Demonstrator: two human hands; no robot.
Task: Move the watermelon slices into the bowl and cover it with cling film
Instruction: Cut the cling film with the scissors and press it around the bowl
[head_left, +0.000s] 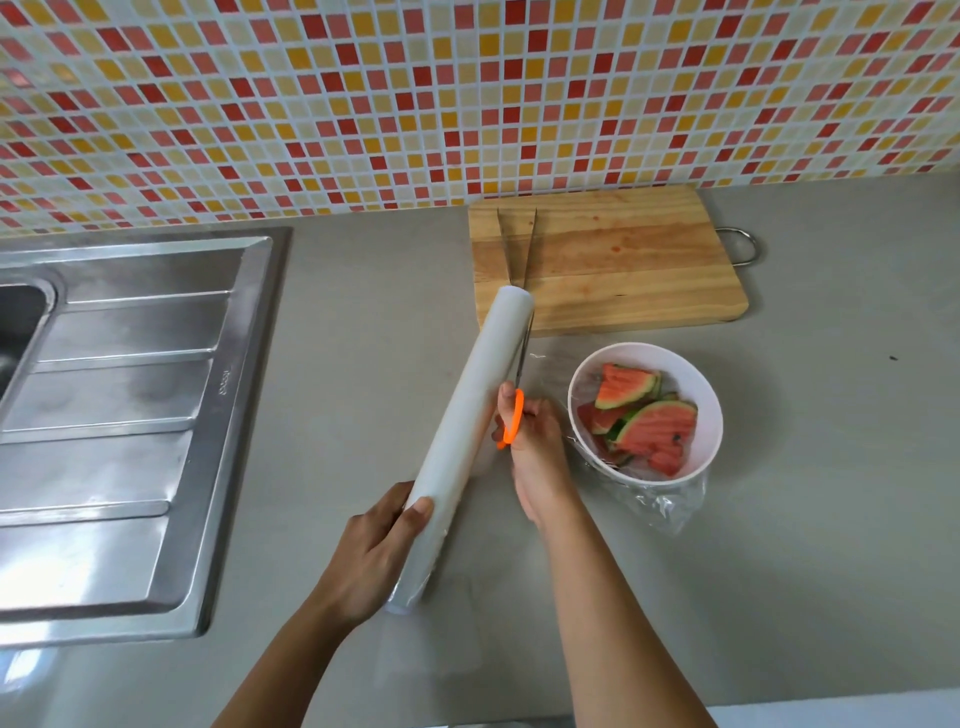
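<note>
Cutting the film looks like the step in hand. Nearest the camera, the left hand (374, 545) has its fingers wrapped round the near end of the cling film roll (467, 426). The roll points away toward the board, I'd guess to keep the sheet taut toward the bowl. Just right of it, the right hand (535, 452) has its fingers gripping the orange loops of the scissors (514, 415). The blades run up alongside the roll, presumably so the cut lands close to it. The film's clear, so I can't really make out the stretched bit.

Further out, the white bowl (714, 415) sits on the counter (805, 519) with the watermelon slices (654, 426) inside and film (660, 512) bunched at its near rim. Behind that, the cutting board (623, 260) holds just 1 pair of tongs (517, 244) and some juice stains, so the moving part seems done.
</note>
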